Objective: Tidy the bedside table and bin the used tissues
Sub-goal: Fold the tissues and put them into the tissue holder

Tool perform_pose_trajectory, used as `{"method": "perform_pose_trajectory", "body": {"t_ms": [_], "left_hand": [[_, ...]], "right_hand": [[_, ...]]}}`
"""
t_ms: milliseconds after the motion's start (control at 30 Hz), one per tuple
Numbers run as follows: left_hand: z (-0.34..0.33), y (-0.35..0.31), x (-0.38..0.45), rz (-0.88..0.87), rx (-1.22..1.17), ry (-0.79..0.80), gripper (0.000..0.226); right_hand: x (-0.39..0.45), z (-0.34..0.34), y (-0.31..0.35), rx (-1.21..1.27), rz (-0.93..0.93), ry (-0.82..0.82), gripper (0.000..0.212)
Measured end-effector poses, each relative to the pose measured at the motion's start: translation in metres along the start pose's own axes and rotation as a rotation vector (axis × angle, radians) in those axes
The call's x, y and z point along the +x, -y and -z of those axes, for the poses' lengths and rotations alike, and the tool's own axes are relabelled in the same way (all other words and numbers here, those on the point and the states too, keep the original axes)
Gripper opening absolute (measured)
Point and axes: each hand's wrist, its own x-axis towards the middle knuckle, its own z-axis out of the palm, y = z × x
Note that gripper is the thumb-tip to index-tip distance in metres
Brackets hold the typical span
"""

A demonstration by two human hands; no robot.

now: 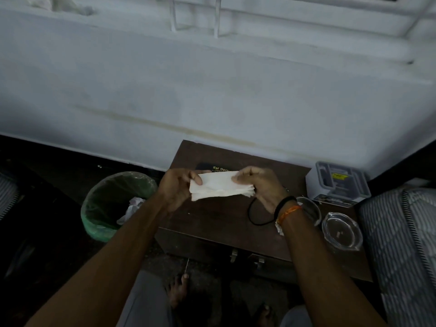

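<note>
Dark wooden table set against a pale wall, with a striped mattress at right. Above the table, the left hand and right hand each hold one end of a folded white tissue stack, the grip of each pinching it. On the floor at left, a green-lined bin contains a crumpled tissue. On the table's right side: a small box, a glass ashtray, a black cord.
</note>
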Motion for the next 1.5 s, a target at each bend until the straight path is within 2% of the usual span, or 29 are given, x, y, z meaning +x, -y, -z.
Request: {"method": "perform_pose_trajectory", "body": {"t_ms": [67, 133, 233, 300, 433, 600, 700, 833, 900, 967, 1100, 1233, 1400, 1500], "left_hand": [[-0.006, -0.006, 0.000, 0.009, 0.033, 0.011, 0.034], [-0.014, -0.014, 0.003, -0.009, 0.180, 0.040, 0.008], [-0.034, -0.029, 0.012, -0.014, 0.483, 0.162, 0.041], [-0.053, -0.037, 0.012, 0.040, 0.653, 0.285, 0.042], [-0.088, -0.039, 0.018, 0.129, 0.581, 0.394, 0.039], [-0.118, -0.025, 0.032, 0.086, 0.588, 0.371, 0.043], [-0.129, -0.011, 0.035, 0.039, 0.557, 0.318, 0.041], [-0.150, 0.003, 0.043, -0.005, 0.461, 0.246, 0.043], [-0.165, 0.006, 0.047, -0.021, 0.463, 0.253, 0.043], [-0.180, 0.008, 0.051, -0.039, 0.467, 0.284, 0.045], [-0.205, 0.014, 0.063, -0.042, 0.512, 0.296, 0.048], [-0.230, 0.020, 0.074, 0.018, 0.502, 0.314, 0.044], [-0.268, 0.032, 0.100, -0.055, 0.511, 0.330, 0.041], [-0.282, 0.044, 0.121, -0.178, 0.727, 0.337, 0.048]], "right_hand": [[-0.002, 0.005, 0.005, -0.050, 0.074, 0.005, 0.031], [-0.006, 0.008, 0.014, -0.078, 0.126, 0.006, 0.051], [-0.012, 0.014, 0.033, -0.130, 0.179, -0.021, 0.070], [-0.015, 0.018, 0.045, -0.129, 0.219, -0.048, 0.073], [-0.023, 0.029, 0.062, -0.051, 0.246, -0.212, 0.066], [-0.032, 0.068, 0.071, 0.076, 0.227, -0.448, 0.038], [-0.038, 0.090, 0.074, 0.211, 0.235, -0.532, 0.036], [-0.042, 0.100, 0.064, 0.081, 0.037, -0.402, 0.060], [-0.046, 0.101, 0.056, 0.084, 0.017, -0.278, 0.050], [-0.050, 0.105, 0.052, 0.100, 0.037, -0.230, 0.037], [-0.052, 0.135, 0.058, 0.093, 0.083, -0.321, 0.035], [-0.053, 0.178, 0.071, -0.015, 0.172, -0.459, 0.032], [-0.056, 0.222, 0.079, -0.113, 0.167, -0.416, 0.034], [-0.056, 0.245, 0.080, -0.134, 0.219, -0.467, 0.035]]}}
